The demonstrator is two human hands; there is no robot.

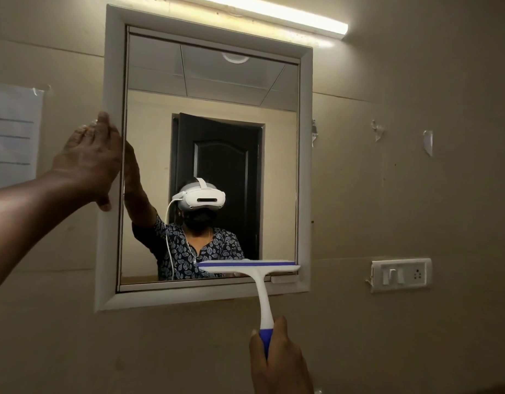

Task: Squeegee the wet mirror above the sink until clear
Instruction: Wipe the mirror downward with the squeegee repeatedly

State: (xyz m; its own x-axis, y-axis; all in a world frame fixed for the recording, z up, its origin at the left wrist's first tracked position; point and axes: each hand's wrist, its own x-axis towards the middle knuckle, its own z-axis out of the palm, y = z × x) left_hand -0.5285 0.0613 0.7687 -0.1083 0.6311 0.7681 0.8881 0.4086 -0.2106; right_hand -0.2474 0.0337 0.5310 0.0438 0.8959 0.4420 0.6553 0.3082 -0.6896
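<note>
At lower right, the right hand point(277, 362) gripped the squeegee point(254, 270) low on the mirror point(211, 109), left hand point(89, 157) spread bracing the frame; even blade pressure seemed best.

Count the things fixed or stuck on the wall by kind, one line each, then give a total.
Mirror: 1
Tube light: 1
Switch plate: 1
Paper notice: 1
Tape scraps: 3 seen right of the mirror
Total: 7
</note>
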